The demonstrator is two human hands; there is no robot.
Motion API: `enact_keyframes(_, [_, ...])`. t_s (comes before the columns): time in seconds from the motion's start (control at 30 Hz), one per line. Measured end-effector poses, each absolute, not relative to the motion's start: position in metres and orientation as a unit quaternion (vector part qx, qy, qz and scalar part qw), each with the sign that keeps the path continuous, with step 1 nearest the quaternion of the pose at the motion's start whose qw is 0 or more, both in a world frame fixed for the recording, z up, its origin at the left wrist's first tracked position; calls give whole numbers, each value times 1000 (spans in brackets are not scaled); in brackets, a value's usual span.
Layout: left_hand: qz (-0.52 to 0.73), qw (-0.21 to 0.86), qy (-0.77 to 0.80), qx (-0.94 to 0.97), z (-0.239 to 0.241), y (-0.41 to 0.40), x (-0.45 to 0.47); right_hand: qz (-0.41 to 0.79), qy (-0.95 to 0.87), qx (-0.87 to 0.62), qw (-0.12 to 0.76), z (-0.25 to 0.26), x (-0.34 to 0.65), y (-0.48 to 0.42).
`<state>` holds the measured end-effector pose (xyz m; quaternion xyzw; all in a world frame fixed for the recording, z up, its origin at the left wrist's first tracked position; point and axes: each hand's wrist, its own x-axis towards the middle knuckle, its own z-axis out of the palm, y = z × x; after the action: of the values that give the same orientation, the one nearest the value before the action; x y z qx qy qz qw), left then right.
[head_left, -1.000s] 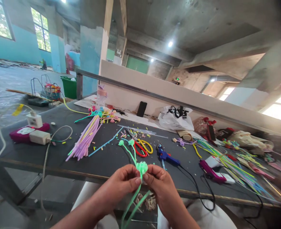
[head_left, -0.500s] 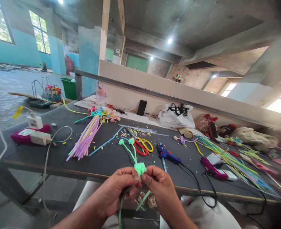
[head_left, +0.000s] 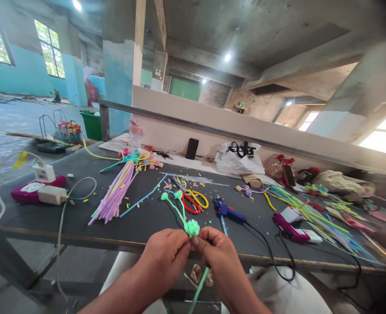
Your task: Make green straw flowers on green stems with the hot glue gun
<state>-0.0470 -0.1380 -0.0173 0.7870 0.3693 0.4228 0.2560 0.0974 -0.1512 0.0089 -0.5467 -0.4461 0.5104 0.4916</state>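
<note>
A mint-green pipe-cleaner flower (head_left: 192,227) is pinched at its base by both hands, just over the table's front edge. My left hand (head_left: 170,250) is closed on it from the left, with its back turned up and the fingertips hidden. From the right, the thumb and forefinger of my right hand (head_left: 215,248) are pressed together at the same spot. A green stem (head_left: 199,288) hangs below my right hand. Behind the flower, two thinner green stems with small fuzzy heads (head_left: 171,196) lean over the table.
Scissors (head_left: 199,201) and a blue glue gun (head_left: 229,212) lie beyond my hands. Left is a bundle of lilac pipe cleaners (head_left: 116,192); right, a multicoloured pile (head_left: 320,218). Two purple power strips (head_left: 37,188) flank the workspace, their cables trailing over the edge. A phone (head_left: 192,148) stands behind.
My left hand has rolled over so its back faces up, and the green strand that hung below it no longer shows. The flower has tilted slightly. The view has shifted a little.
</note>
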Motion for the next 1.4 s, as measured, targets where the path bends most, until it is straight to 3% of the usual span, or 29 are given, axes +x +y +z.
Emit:
enact_keyframes(0.13, [387, 469, 344, 715, 0, -128, -61, 558, -446, -499, 492, 9, 107, -148])
enact_keyframes(0.3, [400, 598, 177, 672, 13, -110, -70, 683, -436, -401, 427, 10, 108, -150])
enact_keyframes(0.43, [373, 618, 117, 682, 14, -100, -65, 732, -422, -363, 392, 11, 107, -151])
enact_keyframes(0.57, [373, 615, 190, 668, 12, -102, -62, 690, -447, -415, 390, 9, 107, -151])
enact_keyframes(0.77, [379, 509, 355, 686, 21, -119, -57, 399, -593, -541, 443, 1, 102, -159])
enact_keyframes(0.87, [383, 519, 363, 673, 21, -124, -54, 295, -630, -548, 464, 1, 103, -162])
enact_keyframes(1.03, [431, 640, 249, 585, 10, -124, -53, 438, -546, -519, 490, 3, 110, -160])
enact_keyframes(1.4, [406, 654, 275, 576, 5, -116, -48, 596, -445, -478, 468, -3, 107, -159])
